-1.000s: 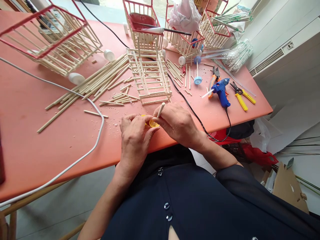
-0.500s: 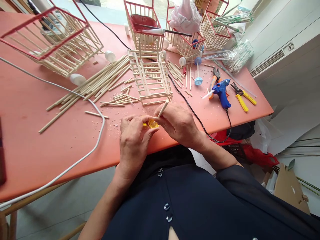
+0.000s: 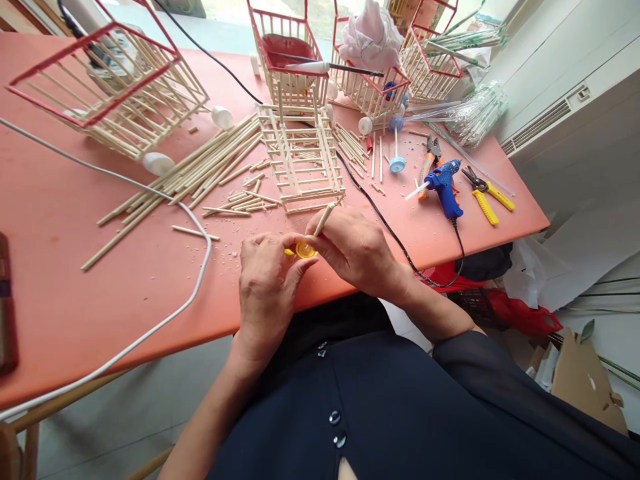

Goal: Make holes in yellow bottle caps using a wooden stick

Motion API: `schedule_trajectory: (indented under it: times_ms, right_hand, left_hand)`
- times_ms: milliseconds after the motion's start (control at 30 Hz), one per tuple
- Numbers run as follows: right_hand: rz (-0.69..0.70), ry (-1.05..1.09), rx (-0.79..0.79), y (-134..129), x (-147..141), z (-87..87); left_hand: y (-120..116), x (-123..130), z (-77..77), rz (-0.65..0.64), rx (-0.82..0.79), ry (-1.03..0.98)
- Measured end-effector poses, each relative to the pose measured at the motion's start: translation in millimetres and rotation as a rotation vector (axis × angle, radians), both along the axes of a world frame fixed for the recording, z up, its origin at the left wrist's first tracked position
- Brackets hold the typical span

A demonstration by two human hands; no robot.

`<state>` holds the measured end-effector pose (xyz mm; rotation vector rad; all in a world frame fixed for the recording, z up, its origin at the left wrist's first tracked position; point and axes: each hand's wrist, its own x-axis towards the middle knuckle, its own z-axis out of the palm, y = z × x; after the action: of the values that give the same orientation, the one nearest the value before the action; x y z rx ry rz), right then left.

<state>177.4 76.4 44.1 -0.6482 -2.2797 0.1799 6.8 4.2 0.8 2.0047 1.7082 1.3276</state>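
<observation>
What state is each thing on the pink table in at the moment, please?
Yellow cap: pinched in the left hand
Short stick: held in the right hand, tilted
Glue gun: lying down, glue stick protruding
Yellow-handled pliers: lying with handles spread
Small stick frame: without red paint
Red-rimmed basket at left: standing, open-topped
White cloth: crumpled

Yellow cap (image 3: 305, 249): plastic, smooth, slightly translucent. Stick (image 3: 325, 219): pale wood, matt. Ladder-like frame (image 3: 303, 157): bare wood rods, matt. Glue gun (image 3: 445, 185): blue plastic. Cutters (image 3: 487, 195): dark metal jaws, smooth yellow plastic grips. Bundled cloth (image 3: 371, 37): soft, creased, matt. Tabletop (image 3: 125, 287): smooth, low sheen, gritty with crumbs; material unclear. Shirt (image 3: 400, 400): dark cloth, glossy buttons (image 3: 340, 440). Carton (image 3: 585, 387): brown cardboard, matt.
</observation>
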Motion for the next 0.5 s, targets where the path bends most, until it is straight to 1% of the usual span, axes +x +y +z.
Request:
schedule_trajectory:
  times_ms: [167, 400, 500]
  right_hand:
    - [0.008, 0.028, 0.032, 0.4, -0.7, -0.5]
    - [-0.004, -0.025, -0.006, -0.4, -0.3, -0.5]
    - [-0.007, -0.023, 0.021, -0.4, -0.8, -0.4]
  left_hand:
    - [0.1, 0.3, -1.6, 0.011, 0.008, -0.019]
    - [0.3, 0.7, -2.5, 0.017, 0.006, -0.050]
    - [0.7, 0.1, -3.3, 0.030, 0.005, -0.068]
